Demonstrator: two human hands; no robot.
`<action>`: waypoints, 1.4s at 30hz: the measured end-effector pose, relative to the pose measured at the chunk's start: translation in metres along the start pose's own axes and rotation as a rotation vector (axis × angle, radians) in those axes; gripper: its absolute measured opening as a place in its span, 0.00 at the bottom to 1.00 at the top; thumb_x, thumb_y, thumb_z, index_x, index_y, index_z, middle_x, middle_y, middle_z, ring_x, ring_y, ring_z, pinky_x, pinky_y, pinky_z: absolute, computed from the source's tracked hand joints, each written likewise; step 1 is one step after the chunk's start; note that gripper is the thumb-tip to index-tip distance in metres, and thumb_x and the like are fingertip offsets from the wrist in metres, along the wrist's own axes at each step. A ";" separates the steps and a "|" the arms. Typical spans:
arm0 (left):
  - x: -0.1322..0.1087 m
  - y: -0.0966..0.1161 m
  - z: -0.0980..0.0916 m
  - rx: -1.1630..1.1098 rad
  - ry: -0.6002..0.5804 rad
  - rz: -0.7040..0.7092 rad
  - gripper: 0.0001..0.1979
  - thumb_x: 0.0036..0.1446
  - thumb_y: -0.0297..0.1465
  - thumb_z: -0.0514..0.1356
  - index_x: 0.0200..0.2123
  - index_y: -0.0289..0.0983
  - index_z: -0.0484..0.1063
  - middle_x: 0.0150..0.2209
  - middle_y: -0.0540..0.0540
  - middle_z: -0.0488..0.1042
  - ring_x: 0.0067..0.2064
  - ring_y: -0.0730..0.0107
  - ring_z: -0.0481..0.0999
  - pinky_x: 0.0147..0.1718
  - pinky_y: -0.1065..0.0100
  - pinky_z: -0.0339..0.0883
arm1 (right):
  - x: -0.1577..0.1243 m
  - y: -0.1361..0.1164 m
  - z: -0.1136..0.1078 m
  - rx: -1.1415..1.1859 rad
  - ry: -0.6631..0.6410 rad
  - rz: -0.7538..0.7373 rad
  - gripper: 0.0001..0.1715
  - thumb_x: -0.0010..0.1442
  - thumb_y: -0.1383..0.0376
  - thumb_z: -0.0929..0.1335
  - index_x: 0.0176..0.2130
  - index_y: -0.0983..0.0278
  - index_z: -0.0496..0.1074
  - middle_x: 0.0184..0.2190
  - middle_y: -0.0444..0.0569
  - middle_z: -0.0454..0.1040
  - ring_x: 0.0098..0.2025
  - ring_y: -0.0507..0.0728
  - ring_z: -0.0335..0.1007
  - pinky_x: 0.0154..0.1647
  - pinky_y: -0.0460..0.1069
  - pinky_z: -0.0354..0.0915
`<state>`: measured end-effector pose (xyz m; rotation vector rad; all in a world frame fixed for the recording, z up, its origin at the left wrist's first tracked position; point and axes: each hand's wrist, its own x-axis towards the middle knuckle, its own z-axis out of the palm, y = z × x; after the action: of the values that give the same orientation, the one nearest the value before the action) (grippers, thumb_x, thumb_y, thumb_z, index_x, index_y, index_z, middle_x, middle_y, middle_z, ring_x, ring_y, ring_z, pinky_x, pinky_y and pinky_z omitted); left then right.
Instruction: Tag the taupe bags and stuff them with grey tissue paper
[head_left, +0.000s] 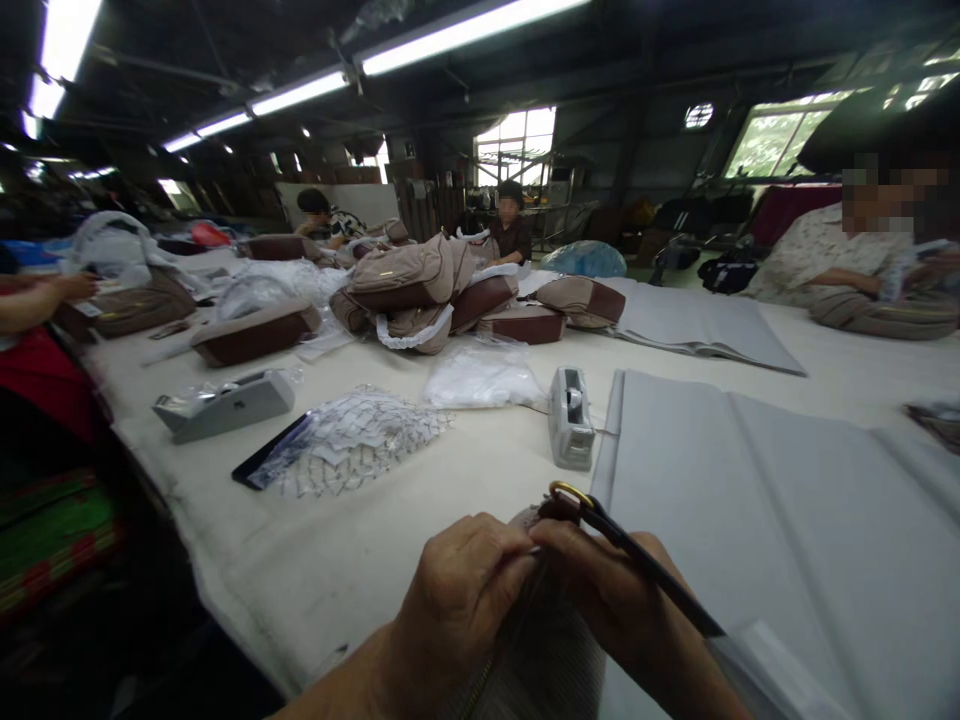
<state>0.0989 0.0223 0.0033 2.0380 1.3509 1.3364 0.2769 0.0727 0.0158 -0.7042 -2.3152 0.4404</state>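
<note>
My left hand (457, 590) and my right hand (622, 600) are together at the table's near edge, both closed on a taupe handbag (540, 660) whose body lies between and below them. A dark strap (652, 570) runs from a gold ring (570, 493) at the bag's top across my right hand toward the lower right. The fingertips of both hands meet just under that ring. Most of the bag is hidden by my hands.
Two grey tape dispensers (571, 415) (225, 405) stand on the white table (420, 520), with a clear packet of netting (352, 440), a white plastic bag (484, 378) and grey paper sheets (765, 480). Several handbags are piled (427, 290) further back. Other people sit around the table.
</note>
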 end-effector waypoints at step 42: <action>-0.014 -0.009 0.003 -0.091 0.069 0.291 0.18 0.52 0.15 0.54 0.44 0.36 0.70 0.27 0.50 0.62 0.27 0.76 0.64 0.23 0.76 0.60 | 0.022 0.005 -0.004 -0.272 -0.343 -0.133 0.08 0.59 0.71 0.63 0.38 0.60 0.68 0.26 0.42 0.71 0.20 0.49 0.60 0.18 0.47 0.45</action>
<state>0.0954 0.0155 -0.0116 2.2062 1.0259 1.5709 0.2678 0.0901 0.0274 -0.6347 -2.7627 0.1976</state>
